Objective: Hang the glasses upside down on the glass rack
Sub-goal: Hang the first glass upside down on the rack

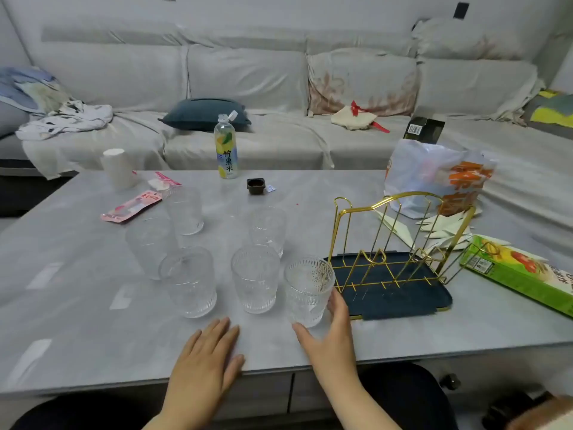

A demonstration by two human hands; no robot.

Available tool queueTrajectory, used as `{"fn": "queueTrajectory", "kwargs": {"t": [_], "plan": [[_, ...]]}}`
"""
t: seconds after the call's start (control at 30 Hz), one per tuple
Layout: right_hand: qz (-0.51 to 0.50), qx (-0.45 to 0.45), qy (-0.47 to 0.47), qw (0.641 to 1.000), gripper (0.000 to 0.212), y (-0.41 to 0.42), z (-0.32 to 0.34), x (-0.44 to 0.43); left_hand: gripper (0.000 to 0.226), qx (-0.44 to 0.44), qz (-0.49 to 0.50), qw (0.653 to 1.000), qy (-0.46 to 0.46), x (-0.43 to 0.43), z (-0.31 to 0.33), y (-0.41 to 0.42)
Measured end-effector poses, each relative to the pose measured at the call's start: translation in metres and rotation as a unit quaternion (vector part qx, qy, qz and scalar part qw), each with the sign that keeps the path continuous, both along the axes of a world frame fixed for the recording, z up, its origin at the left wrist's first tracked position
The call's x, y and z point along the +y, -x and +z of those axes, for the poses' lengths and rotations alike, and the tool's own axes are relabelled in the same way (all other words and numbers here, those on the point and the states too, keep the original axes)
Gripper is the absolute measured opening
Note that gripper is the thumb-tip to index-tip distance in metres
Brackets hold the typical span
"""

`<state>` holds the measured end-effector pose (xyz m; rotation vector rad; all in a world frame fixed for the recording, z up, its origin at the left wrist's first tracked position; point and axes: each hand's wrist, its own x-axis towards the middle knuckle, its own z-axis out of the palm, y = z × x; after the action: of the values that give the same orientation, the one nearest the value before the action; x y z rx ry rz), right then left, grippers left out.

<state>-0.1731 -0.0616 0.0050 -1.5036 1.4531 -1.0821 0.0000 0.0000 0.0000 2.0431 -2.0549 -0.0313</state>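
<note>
Several clear ribbed glasses stand upright on the grey table [77, 321]. The nearest right one [307, 290] has my right hand [328, 333] curled around its base, thumb on the near side and fingers behind it. Two more glasses [255, 279] [188, 280] stand in the front row to its left, and others [267, 229] [185, 211] [148, 246] stand behind. The gold wire glass rack [400, 240] on its dark blue tray [403, 301] sits just right of the held glass, with nothing on its prongs. My left hand [207, 361] lies flat on the table, fingers apart.
A drink bottle [226, 147], a small dark dish [256, 185], a white paper cup [119, 169] and pink packets [133, 206] lie at the back. A plastic bag [434, 178], folded papers [446, 231] and a green box [521, 274] crowd the right side. A sofa [279, 88] runs behind.
</note>
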Motion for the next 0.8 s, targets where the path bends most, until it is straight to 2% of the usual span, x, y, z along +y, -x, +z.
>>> {"fn": "queueTrajectory", "kwargs": {"t": [0.03,0.07,0.2,0.33,0.4,0.47,0.53,0.63,0.7,0.8], "plan": [[-0.009,-0.007,0.002,1.000,0.085,-0.003,-0.001,-0.004,0.075,-0.009,-0.011,1.000,0.019,-0.001,-0.001,0.001],[-0.012,-0.006,0.010,1.000,0.090,-0.005,-0.002,-0.008,0.075,-0.009,0.004,1.000,-0.016,-0.003,0.002,0.001],[-0.040,0.035,-0.008,0.999,0.103,-0.018,-0.004,-0.019,0.075,-0.003,0.003,1.000,-0.009,-0.001,-0.001,-0.003],[-0.084,0.075,-0.010,0.994,0.102,-0.025,-0.005,-0.024,0.078,0.010,-0.028,0.999,0.041,-0.002,0.013,-0.007],[-0.088,0.064,-0.015,0.994,0.098,-0.025,-0.006,-0.024,0.068,0.083,-0.045,0.994,0.062,0.000,0.030,-0.008],[-0.090,0.028,-0.026,0.995,0.095,-0.023,-0.007,-0.024,0.042,0.164,-0.043,0.980,0.107,-0.004,0.058,-0.008],[-0.090,-0.009,-0.034,0.995,0.094,-0.021,-0.007,-0.022,0.033,0.190,-0.054,0.971,0.133,-0.018,0.094,-0.003],[-0.065,-0.021,-0.035,0.997,0.093,-0.013,-0.006,-0.017,0.020,0.165,-0.107,0.972,0.129,-0.060,0.143,0.021],[-0.042,-0.008,-0.027,0.999,0.093,-0.006,-0.004,-0.012,0.026,0.136,-0.145,0.974,0.107,-0.095,0.162,0.042],[-0.020,-0.008,-0.016,1.000,0.093,0.007,-0.001,-0.006,0.036,0.076,-0.202,0.976,0.029,-0.138,0.181,0.078]]}}
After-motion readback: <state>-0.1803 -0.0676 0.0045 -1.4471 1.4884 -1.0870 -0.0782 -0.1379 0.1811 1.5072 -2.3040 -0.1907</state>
